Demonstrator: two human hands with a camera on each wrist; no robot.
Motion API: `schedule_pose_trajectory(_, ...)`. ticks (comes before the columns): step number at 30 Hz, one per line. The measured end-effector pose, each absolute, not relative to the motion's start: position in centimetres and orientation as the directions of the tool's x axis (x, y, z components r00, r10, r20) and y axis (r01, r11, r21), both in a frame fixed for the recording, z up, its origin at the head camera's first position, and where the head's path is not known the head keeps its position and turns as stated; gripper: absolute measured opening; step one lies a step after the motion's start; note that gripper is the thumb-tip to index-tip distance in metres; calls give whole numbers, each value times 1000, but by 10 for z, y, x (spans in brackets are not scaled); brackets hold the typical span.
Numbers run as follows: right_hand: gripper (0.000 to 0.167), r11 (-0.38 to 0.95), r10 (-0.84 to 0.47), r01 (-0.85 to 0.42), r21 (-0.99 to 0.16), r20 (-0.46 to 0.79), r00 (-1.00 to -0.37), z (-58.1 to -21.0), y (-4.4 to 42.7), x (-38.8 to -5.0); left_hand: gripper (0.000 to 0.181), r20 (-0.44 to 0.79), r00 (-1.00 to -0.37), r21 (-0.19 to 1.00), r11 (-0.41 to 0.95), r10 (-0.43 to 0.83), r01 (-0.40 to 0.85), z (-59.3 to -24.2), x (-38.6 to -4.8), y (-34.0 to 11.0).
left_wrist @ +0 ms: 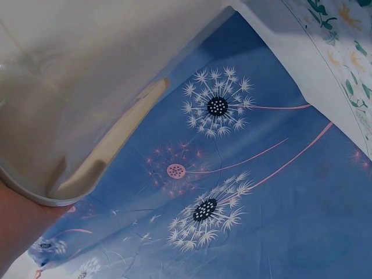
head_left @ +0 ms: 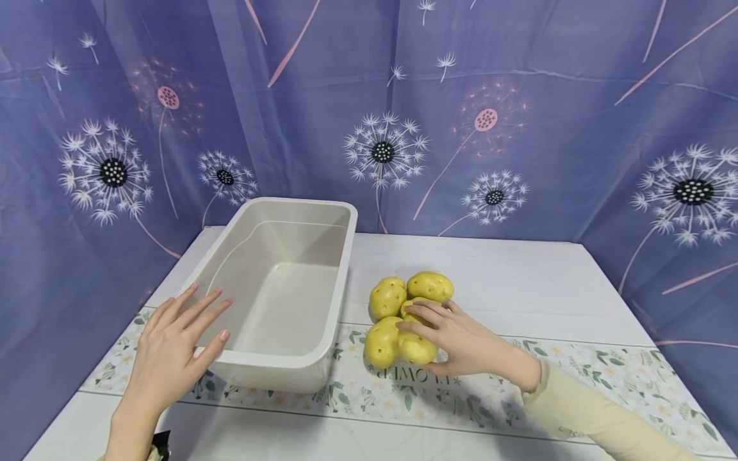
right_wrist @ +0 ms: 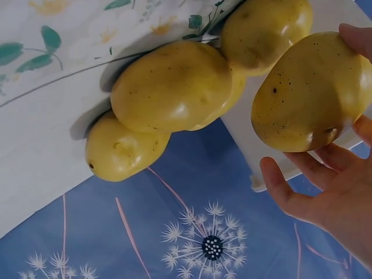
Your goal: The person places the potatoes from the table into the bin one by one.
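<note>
Several yellow potatoes (head_left: pixel 387 298) lie bunched right of a pale grey plastic tub (head_left: pixel 344 282). My right hand (head_left: pixel 469 342) reaches over the near right of the bunch and grips one potato (right_wrist: pixel 302 96) between thumb and fingers. Beside it in the right wrist view, other potatoes (right_wrist: pixel 174 87) touch one another. My left hand (head_left: pixel 167 358) is spread above the tub's near left corner, fingers extended. In the left wrist view only part of that hand (left_wrist: pixel 17 226) shows at the tub's rim, its fingertips hidden. Nothing is visible inside the tub.
A white table (head_left: pixel 496 275) carries a floral printed strip (head_left: pixel 576 365) across its middle. Blue curtains (head_left: pixel 311 128) with dandelion prints hang behind and along both sides, close to the tub's far end.
</note>
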State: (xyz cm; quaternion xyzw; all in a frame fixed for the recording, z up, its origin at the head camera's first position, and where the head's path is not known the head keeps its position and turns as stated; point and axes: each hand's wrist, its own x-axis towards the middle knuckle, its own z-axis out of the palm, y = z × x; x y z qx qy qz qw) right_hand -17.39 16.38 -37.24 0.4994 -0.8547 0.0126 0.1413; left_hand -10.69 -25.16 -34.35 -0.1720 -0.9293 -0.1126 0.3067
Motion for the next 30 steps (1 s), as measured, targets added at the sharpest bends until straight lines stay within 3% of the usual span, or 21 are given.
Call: schedule_pose_trajectory(30,80,445,-877,-876,188,288,-384,-338,149,-182,40,604,-756,104,916,251,387,-344,-107,-253)
